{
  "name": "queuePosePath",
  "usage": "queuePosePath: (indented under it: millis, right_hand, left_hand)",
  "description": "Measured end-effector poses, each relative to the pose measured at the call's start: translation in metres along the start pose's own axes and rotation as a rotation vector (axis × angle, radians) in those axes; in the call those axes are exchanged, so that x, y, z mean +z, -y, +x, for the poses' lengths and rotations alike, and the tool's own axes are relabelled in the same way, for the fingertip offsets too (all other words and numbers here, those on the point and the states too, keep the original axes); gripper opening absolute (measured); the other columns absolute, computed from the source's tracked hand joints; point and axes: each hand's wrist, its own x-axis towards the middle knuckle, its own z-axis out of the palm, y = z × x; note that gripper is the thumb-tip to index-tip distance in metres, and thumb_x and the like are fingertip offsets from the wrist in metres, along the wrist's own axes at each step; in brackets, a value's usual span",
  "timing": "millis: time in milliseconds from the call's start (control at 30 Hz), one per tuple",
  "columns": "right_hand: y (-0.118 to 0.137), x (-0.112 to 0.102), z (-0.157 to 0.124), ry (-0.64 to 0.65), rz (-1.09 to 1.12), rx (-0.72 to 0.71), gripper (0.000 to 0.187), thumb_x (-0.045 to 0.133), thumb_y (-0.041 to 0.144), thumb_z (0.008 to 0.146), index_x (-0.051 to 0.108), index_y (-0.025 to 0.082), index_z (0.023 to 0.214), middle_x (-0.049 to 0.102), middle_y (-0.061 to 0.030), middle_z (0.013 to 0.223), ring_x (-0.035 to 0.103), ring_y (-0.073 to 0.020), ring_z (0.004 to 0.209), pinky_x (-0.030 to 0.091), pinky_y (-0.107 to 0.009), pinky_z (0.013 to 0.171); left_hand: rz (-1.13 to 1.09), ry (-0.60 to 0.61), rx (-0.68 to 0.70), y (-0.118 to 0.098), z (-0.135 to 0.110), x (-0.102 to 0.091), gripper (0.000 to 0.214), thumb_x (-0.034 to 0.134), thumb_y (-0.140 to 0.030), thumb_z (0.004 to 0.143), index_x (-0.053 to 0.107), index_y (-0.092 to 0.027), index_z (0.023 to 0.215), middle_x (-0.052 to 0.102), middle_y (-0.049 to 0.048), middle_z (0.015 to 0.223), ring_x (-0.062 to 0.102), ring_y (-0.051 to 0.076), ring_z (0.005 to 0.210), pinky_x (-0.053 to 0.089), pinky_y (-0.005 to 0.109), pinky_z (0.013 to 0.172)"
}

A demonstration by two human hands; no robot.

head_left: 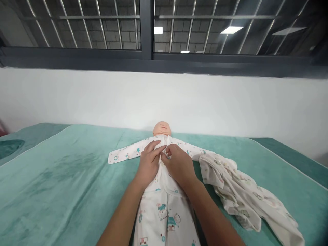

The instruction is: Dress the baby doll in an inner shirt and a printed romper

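Note:
A baby doll (162, 128) lies on its back, dressed in a white baby shirt (125, 153) printed with small coloured figures. Its sleeves stretch out to both sides. On the chest of the shirt rests my left hand (150, 162), fingers extended over the front opening. Opposite it, my right hand (179, 163) pinches at the front edge of the shirt with thumb and bent fingers; the exact bit between them is too small to make out. White printed baby trousers (166, 218) cover the lower body, between my forearms.
A crumpled white printed baby garment (241, 191) lies at the right, touching the end of the right-side sleeve. Everything lies on a green padded cover (64, 184). Behind it rise a white wall (77, 99) and a dark-framed window (146, 30) with metal bars outside.

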Motion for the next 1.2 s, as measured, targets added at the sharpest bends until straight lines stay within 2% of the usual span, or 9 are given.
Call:
queuePosePath:
  millis: [133, 367, 467, 633, 733, 900, 1033, 1133, 1200]
  right_hand:
    - [-0.005, 0.001, 0.005, 0.015, 0.034, -0.014, 0.014, 0.047, 0.025, 0.084, 0.048, 0.021, 0.070, 0.056, 0.0020, 0.072, 0.046, -0.0137, 0.065, 0.026, -0.027, 0.059]
    - [-0.025, -0.008, 0.010, 0.233, 0.504, 0.075, 0.013, 0.048, 0.027, 0.079, 0.050, 0.022, 0.067, 0.046, 0.0056, 0.059, 0.041, -0.0121, 0.057, 0.032, -0.025, 0.055]
    - [-0.024, -0.006, 0.009, 0.191, 0.527, 0.103, 0.013, 0.047, 0.028, 0.080, 0.052, 0.022, 0.070, 0.046, 0.0056, 0.060, 0.041, -0.0123, 0.056, 0.032, -0.025, 0.055]
    - [-0.020, 0.004, 0.009, 0.029, 0.360, 0.059, 0.014, 0.047, 0.028, 0.084, 0.053, 0.022, 0.073, 0.053, 0.0034, 0.070, 0.045, -0.0140, 0.065, 0.034, -0.028, 0.063]
    - [-0.020, 0.009, 0.009, -0.031, 0.314, 0.112, 0.013, 0.047, 0.028, 0.084, 0.051, 0.022, 0.072, 0.054, 0.0030, 0.069, 0.046, -0.0147, 0.064, 0.033, -0.028, 0.062]
    - [-0.021, 0.005, -0.007, -0.121, 0.412, 0.252, 0.015, 0.050, 0.031, 0.083, 0.051, 0.022, 0.072, 0.053, 0.0042, 0.062, 0.046, -0.0141, 0.059, 0.035, -0.027, 0.059]
    - [-0.020, -0.005, -0.025, -0.178, 0.571, 0.306, 0.017, 0.053, 0.036, 0.083, 0.054, 0.021, 0.075, 0.053, 0.0041, 0.062, 0.048, -0.0139, 0.058, 0.038, -0.026, 0.055]
    - [-0.016, -0.014, -0.030, -0.181, 0.570, 0.250, 0.020, 0.052, 0.039, 0.085, 0.053, 0.021, 0.075, 0.052, 0.0037, 0.063, 0.047, -0.0134, 0.059, 0.037, -0.025, 0.056]
    - [-0.011, -0.021, -0.031, -0.071, 0.486, 0.137, 0.024, 0.053, 0.039, 0.086, 0.051, 0.022, 0.071, 0.051, 0.0038, 0.062, 0.046, -0.0130, 0.059, 0.036, -0.025, 0.057]
  left_hand:
    - [0.018, 0.013, -0.053, -0.006, 0.001, -0.001, 0.041, 0.037, -0.015, 0.093, 0.064, -0.030, 0.120, 0.050, 0.0029, 0.142, 0.038, 0.021, 0.135, 0.030, 0.047, 0.112]
    - [0.131, 0.000, -0.015, -0.004, 0.001, 0.001, 0.043, 0.040, -0.010, 0.090, 0.064, -0.031, 0.117, 0.052, 0.0020, 0.139, 0.039, 0.023, 0.133, 0.033, 0.049, 0.110]
    - [0.188, 0.011, 0.009, -0.004, 0.001, 0.002, 0.046, 0.040, -0.006, 0.087, 0.062, -0.031, 0.118, 0.051, 0.0025, 0.140, 0.038, 0.024, 0.133, 0.035, 0.049, 0.108]
    - [0.275, 0.055, -0.018, -0.010, 0.003, 0.004, 0.051, 0.041, -0.002, 0.082, 0.060, -0.030, 0.120, 0.049, 0.0044, 0.140, 0.038, 0.027, 0.133, 0.036, 0.051, 0.105]
    - [0.270, 0.058, -0.029, -0.013, 0.003, 0.004, 0.051, 0.041, 0.001, 0.078, 0.061, -0.029, 0.114, 0.049, 0.0047, 0.140, 0.038, 0.027, 0.133, 0.037, 0.051, 0.103]
    - [0.034, 0.047, -0.045, -0.017, -0.001, -0.008, 0.042, 0.039, -0.006, 0.086, 0.062, -0.029, 0.113, 0.047, 0.0036, 0.141, 0.037, 0.022, 0.135, 0.030, 0.046, 0.112]
    - [-0.137, 0.218, -0.077, -0.021, -0.005, -0.026, 0.026, 0.052, -0.020, 0.087, 0.066, -0.030, 0.106, 0.040, 0.0006, 0.149, 0.029, 0.023, 0.142, 0.028, 0.044, 0.115]
    - [-0.152, 0.318, -0.086, -0.023, -0.007, -0.033, 0.019, 0.057, -0.026, 0.085, 0.067, -0.031, 0.100, 0.034, -0.0014, 0.153, 0.021, 0.026, 0.145, 0.032, 0.045, 0.113]
    - [-0.154, 0.311, -0.096, -0.023, -0.008, -0.033, 0.017, 0.057, -0.026, 0.085, 0.066, -0.031, 0.099, 0.033, -0.0019, 0.153, 0.020, 0.025, 0.146, 0.035, 0.045, 0.111]
